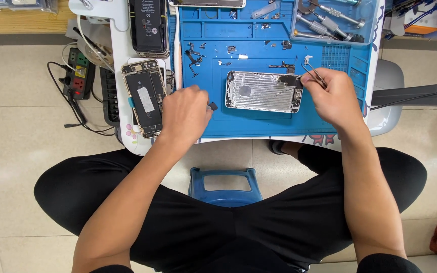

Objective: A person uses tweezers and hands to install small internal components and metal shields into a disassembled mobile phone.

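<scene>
Seen through my head camera: an emptied silver phone housing (264, 91) lies on a blue repair mat (259, 124). My right hand (336, 96) holds tweezers (313, 72) at the housing's right end; my left hand (184, 114), left of the housing, pinches a small dark part (213, 105). Further left lies an opened phone (144, 97); screwdrivers (324, 23) sit beyond the housing.

There is only one view, from a camera worn on the person's head. It looks almost straight down, from well above the work. The far edge of the picture shows the blue repair mat (279, 121) on the small white table (122, 126). The near part shows the person's own legs in black trousers and a blue stool (225, 187) between them. The tiled floor (16, 151) fills the left and right sides.
</scene>
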